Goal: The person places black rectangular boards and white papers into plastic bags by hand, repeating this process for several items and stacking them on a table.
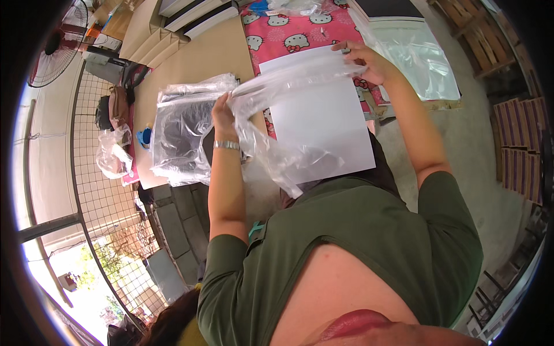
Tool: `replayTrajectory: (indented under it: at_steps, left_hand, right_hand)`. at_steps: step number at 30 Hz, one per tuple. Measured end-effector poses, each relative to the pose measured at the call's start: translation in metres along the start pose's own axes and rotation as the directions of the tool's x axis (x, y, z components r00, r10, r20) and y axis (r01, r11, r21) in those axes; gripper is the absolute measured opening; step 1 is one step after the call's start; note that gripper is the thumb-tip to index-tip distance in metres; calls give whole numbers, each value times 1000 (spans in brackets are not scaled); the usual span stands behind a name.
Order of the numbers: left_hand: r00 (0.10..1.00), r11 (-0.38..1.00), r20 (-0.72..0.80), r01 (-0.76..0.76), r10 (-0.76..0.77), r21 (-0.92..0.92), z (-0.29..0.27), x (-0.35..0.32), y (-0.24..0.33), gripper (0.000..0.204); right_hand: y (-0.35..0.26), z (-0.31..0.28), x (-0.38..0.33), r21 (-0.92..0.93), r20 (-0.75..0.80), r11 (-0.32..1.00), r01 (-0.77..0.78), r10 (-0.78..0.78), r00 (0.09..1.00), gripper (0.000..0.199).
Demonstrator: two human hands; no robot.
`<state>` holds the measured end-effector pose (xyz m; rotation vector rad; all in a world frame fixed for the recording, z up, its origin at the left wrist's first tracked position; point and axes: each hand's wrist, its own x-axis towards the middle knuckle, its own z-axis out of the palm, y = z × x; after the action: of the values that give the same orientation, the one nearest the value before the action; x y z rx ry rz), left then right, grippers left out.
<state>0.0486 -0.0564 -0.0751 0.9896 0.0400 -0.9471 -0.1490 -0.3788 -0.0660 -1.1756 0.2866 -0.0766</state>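
A transparent plastic bag (288, 81) is stretched between my two hands, its loose part hanging down toward my lap. My left hand (224, 118), with a metal watch band at the wrist, is closed on the bag's left end. At the far right end, my right hand (372, 63) pinches the bag's edge between thumb and fingers, with the index finger reaching out. Under the bag lies a large white sheet (326, 132), its near edge over my lap. Left of my left hand is a stack of plastic-wrapped dark flat items (182, 132).
A pink patterned cloth (271, 37) covers the table beyond the sheet. Brown cardboard (222, 43) lies at left, with a stack of black-and-white boards (199, 17) behind. More plastic-covered sheets (415, 57) sit at right. A fan (57, 49) stands far left; bundled boxes (522, 150) are right.
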Motion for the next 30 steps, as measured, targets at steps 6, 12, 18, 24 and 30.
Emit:
replayTrajectory:
  at_steps: [6, 12, 18, 24, 30]
  left_hand:
    - [886, 443, -55, -175, 460, 879, -10, 141, -14, 33]
    - [903, 282, -40, -91, 428, 955, 17, 159, -22, 24]
    - [824, 584, -78, -328, 562, 743, 50, 51, 35, 13]
    - [761, 415, 353, -611, 545, 674, 117, -108, 130, 33]
    - [946, 883, 25, -311, 323, 350, 101, -161, 124, 42]
  right_hand:
    - [51, -31, 88, -882, -297, 468, -62, -448, 843, 28]
    - [56, -50, 104, -926, -377, 148, -348, -399, 836, 26]
    - [-31, 22, 43, -900, -330, 431, -70, -564, 757, 33]
    - [-166, 86, -62, -195, -263, 966, 167, -216, 940, 20]
    - [-172, 124, -114, 19, -148, 996, 88, -85, 985, 16]
